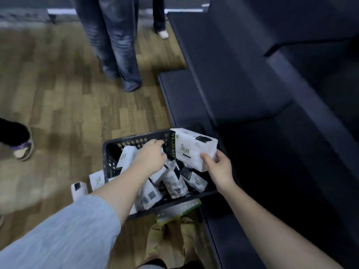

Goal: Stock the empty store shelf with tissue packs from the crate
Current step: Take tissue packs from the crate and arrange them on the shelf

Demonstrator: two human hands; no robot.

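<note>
Right hand [219, 167] grips a white tissue pack [194, 150] by its near end, thumb on top, fingers curled beneath; pack is lifted above the crate's far right corner, tilted, close to the dark shelf [262, 133]. Left hand [150, 156] is down inside the black crate [136, 139] near its far edge, fingers bent among the loose packs [172, 183]; whether it has one pinched, cannot tell, the view is blurred there. Crate sits on the wood floor [68, 103] hard against the shelf base, many packs left in it. Two more packs [87, 183] lie on the floor by its left side. Shelf boards look bare

Step in hand, by my reading: pick-up from crate, early in the job. Next move calls for swinging the held pack right onto a shelf board and setting it square
</note>
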